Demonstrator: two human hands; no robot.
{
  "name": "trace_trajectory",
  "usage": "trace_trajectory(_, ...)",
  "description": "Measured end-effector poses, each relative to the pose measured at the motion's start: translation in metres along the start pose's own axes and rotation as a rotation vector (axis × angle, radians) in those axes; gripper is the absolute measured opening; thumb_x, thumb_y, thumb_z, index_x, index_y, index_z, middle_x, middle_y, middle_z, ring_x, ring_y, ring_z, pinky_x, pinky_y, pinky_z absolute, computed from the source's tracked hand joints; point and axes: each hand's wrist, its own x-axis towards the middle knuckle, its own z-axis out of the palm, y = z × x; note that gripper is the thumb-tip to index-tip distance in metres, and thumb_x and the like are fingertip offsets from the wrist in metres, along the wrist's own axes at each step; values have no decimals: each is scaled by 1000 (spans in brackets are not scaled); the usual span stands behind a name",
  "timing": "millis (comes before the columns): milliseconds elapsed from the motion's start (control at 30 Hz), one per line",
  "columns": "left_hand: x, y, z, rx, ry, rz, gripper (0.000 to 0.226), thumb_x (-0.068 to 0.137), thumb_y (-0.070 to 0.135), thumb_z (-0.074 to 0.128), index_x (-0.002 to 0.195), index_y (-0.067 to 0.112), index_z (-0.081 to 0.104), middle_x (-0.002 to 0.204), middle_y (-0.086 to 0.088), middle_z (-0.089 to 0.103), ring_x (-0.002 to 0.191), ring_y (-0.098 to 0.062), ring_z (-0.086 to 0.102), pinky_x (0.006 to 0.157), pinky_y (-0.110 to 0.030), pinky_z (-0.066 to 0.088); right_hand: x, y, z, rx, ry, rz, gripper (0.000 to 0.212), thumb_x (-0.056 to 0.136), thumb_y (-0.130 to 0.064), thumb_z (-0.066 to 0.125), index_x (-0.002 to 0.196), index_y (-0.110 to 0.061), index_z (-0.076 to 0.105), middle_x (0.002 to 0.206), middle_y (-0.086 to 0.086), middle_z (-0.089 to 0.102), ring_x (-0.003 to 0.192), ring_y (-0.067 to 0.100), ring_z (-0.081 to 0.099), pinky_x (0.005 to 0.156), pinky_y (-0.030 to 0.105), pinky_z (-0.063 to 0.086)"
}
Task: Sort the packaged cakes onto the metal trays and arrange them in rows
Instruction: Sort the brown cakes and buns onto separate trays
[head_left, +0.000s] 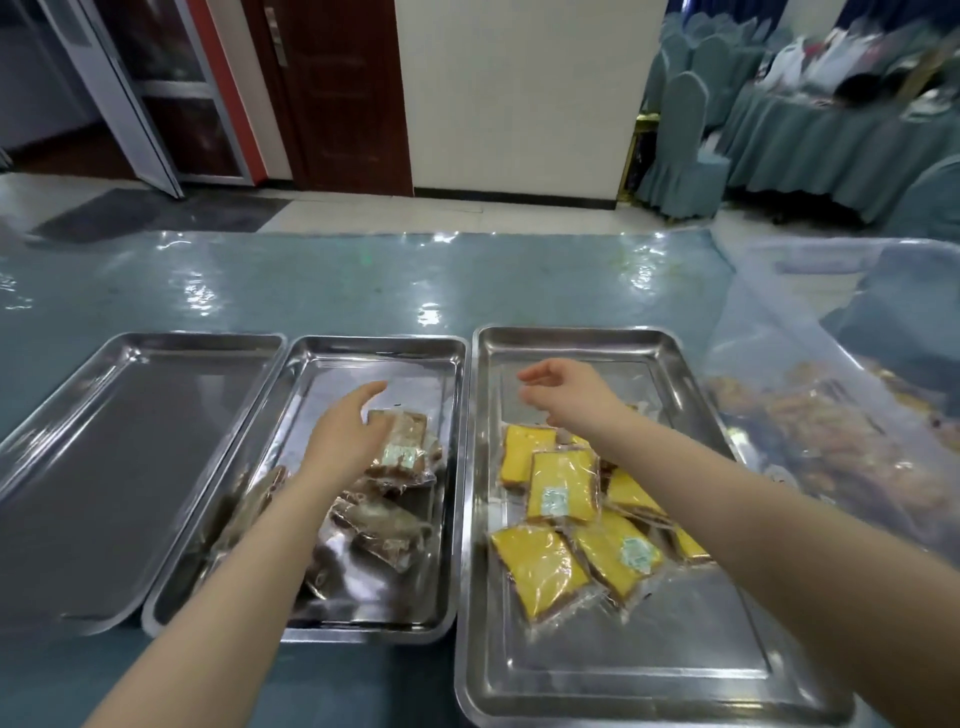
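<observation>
Three metal trays lie side by side on the table. The left tray (130, 415) holds nothing. The middle tray (374, 358) carries several brown packaged cakes (387, 525) in a loose heap. The right tray (623, 670) carries several yellow packaged cakes (561, 486), also unordered. My left hand (348, 431) reaches over the middle tray, its fingers stretched out, its thumb side touching a brown cake packet (408, 441). My right hand (563, 387) hovers above the far half of the right tray with fingers loosely bent and nothing in it.
A large clear plastic bag (831, 447) with more cakes lies at the right of the trays. The table has a blue cloth under shiny plastic film (363, 280). Covered chairs (680, 145) and another table stand at the back right.
</observation>
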Motion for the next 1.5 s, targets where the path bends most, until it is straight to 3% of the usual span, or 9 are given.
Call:
trace_trajectory(233, -16, 102, 16, -247, 8, 228, 35, 90, 15, 58, 123, 25, 54, 111, 17, 62, 107, -1, 57, 92, -24, 42, -12, -3, -79, 18, 72, -119, 23, 87, -21, 66, 108, -29, 61, 106, -3, 69, 91, 9, 65, 78, 27, 53)
trace_trajectory(367, -27, 164, 48, -339, -22, 318, 34, 90, 11, 59, 118, 29, 54, 110, 11, 65, 103, -1, 60, 94, -27, 45, -26, 3, -144, 22, 86, -201, 22, 87, -26, 65, 104, -36, 56, 103, -7, 71, 95, 12, 66, 85, 34, 53)
trace_trajectory(533, -42, 239, 103, -381, -64, 385, 36, 91, 10, 57, 125, 23, 53, 111, 13, 63, 97, 13, 57, 75, -2, 42, -45, 32, -227, 20, 105, -262, 30, 89, -20, 64, 116, -28, 54, 99, -8, 72, 88, 2, 67, 78, 22, 51)
trace_trajectory(667, -49, 293, 157, -446, -119, 405, 37, 91, 6, 57, 120, 28, 53, 114, 6, 64, 106, -2, 59, 88, -16, 46, -55, 72, -301, -101, 75, -261, 33, 88, -17, 65, 118, -29, 54, 104, -9, 68, 88, -3, 64, 70, 14, 49)
trace_trajectory(833, -53, 339, 216, -454, -179, 415, 40, 91, 7, 57, 118, 36, 51, 117, 8, 63, 110, -2, 58, 96, -26, 46, -51, 120, -392, -412, 16, -177, 45, 86, -22, 67, 127, -26, 49, 116, -7, 61, 105, 8, 59, 93, 31, 49)
trace_trajectory(1033, -47, 385, 262, -299, -194, 446, 42, 91, 13, 57, 127, 32, 47, 123, 7, 59, 116, -3, 53, 103, -26, 40, -21, 162, -453, -807, -113, 20, 79, 80, -35, 75, 145, -18, 33, 142, 4, 46, 124, 22, 47, 102, 33, 40)
trace_trajectory(1200, -24, 427, 304, -284, -309, 468, 39, 93, 21, 56, 127, 35, 45, 124, 9, 57, 117, -5, 52, 99, -24, 42, 26, 176, -457, -1147, -233, 172, 80, 78, -36, 74, 143, -16, 32, 130, 7, 54, 113, 26, 54, 93, 37, 48)
trace_trajectory(1367, 28, 458, 382, -115, -422, 398, 54, 91, 24, 57, 140, 26, 36, 138, 3, 48, 127, -12, 44, 94, -22, 36, 77, 191, -460, -1096, -202, 119, 84, 77, -35, 75, 144, -18, 27, 128, 8, 56, 109, 29, 57, 91, 42, 51)
trace_trajectory(1500, 47, 433, 441, 288, -601, 212, 85, 81, 32, 71, 147, 14, 21, 147, -8, 37, 129, -25, 41, 94, -24, 33, 88, 226, -466, -1068, -210, 124, 78, 81, -30, 66, 146, -16, 25, 132, 11, 51, 113, 32, 54, 89, 39, 49)
